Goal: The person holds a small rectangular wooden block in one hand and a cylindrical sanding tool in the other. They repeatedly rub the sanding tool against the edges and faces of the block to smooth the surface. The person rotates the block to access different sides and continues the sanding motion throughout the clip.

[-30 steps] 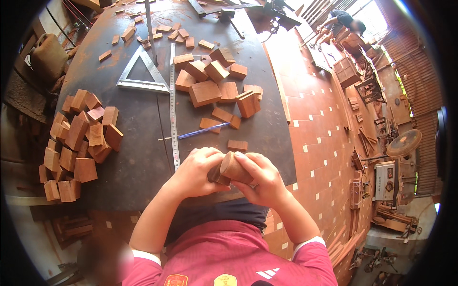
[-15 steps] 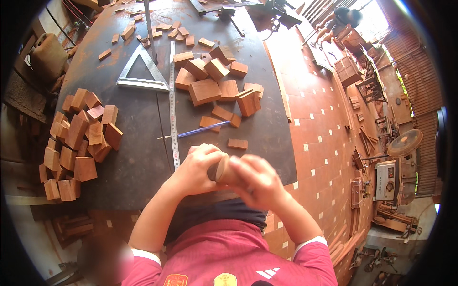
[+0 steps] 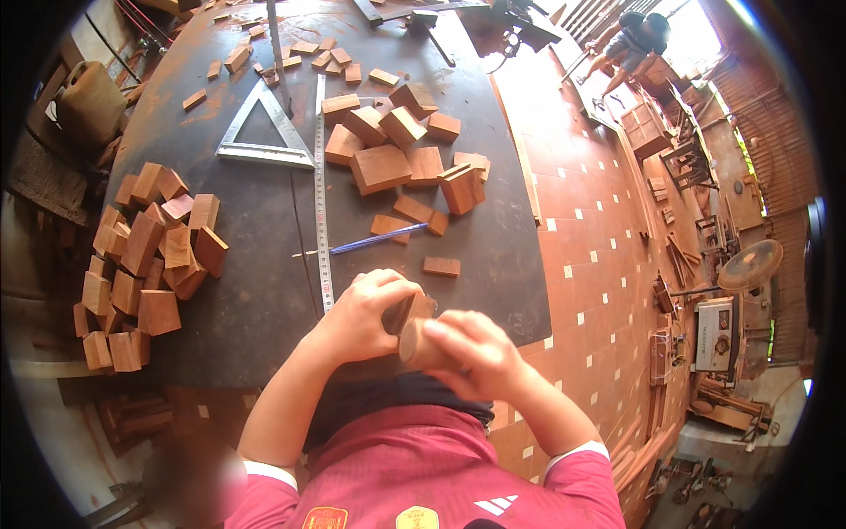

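**Two wooden pieces held by the near edge**

Beyond the counter's [image 3: 242,264] left edge sits a canister [image 3: 89,102], contents hidden. Inside that edge lies a block pile [image 3: 141,247]. By the near edge, the left hand [image 3: 363,319] has its fingers curled around a wooden block [image 3: 420,307]; the right hand [image 3: 485,353] grips a round-ended piece [image 3: 413,344]. A loose hold could drop either, perhaps onto the floor [image 3: 577,300].

Strong daylight comes in beyond the far right of the worktop [image 3: 238,229]. There, the floor [image 3: 557,128] glares almost white. Left of the worktop, it is dim and shadowy. Past its far right, a head [image 3: 653,32] is smudged. The slats [image 3: 775,132] right of the worktop bend, inside a black rim.
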### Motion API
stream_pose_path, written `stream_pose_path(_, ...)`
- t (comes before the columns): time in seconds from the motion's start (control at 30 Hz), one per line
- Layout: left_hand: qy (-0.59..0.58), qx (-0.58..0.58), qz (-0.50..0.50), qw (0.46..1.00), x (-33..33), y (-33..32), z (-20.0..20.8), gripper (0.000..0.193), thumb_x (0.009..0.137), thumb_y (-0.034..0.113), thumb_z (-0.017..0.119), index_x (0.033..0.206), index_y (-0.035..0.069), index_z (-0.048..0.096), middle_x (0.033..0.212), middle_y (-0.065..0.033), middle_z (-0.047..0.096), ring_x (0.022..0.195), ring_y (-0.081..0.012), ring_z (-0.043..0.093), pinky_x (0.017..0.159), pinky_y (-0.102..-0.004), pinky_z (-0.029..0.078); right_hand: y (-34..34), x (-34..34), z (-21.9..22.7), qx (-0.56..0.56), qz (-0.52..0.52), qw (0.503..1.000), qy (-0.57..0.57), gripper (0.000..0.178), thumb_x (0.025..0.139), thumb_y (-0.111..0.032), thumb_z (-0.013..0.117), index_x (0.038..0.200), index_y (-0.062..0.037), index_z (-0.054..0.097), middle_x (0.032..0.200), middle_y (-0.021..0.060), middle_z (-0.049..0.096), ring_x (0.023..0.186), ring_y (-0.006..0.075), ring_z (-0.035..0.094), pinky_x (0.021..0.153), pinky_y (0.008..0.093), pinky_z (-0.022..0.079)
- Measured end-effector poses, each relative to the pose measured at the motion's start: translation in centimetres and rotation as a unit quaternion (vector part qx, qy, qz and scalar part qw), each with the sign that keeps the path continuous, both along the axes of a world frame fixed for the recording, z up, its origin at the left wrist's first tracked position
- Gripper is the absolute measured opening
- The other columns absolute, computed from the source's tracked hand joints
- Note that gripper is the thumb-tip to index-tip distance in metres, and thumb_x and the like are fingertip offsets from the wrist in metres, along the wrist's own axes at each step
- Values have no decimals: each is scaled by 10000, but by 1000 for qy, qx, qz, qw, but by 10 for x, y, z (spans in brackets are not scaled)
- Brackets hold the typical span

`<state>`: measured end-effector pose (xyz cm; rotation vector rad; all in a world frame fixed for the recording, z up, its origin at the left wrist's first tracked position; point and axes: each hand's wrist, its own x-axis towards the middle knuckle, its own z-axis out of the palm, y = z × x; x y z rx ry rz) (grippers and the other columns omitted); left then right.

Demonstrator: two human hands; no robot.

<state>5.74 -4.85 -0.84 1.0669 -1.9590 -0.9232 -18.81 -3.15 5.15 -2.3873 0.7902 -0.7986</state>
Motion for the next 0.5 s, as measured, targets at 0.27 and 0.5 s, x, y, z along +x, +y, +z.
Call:
stream_pose_path(0.27,4,-5,-1,1000,1,-1,-2,635,647,280,990,1186,89,715,1165,-120,715,1121,-353,684,1009,-466,537,8,-2,-8,29,30,999,-33,721,783,-95,915,1445,-32,635,1238,240,678,1048,430,704,912,484,590)
stream_pose_path(0.5,12,6,1,1000,0,0,2,645,661,300,995,1198,81,714,1151,-134,722,1114,-362,688,1009,-464,545,1,-4,1,31,17,999,-11,697,803,-116,902,1440,-26,632,1231,242,680,1095,432,699,939,487,589)
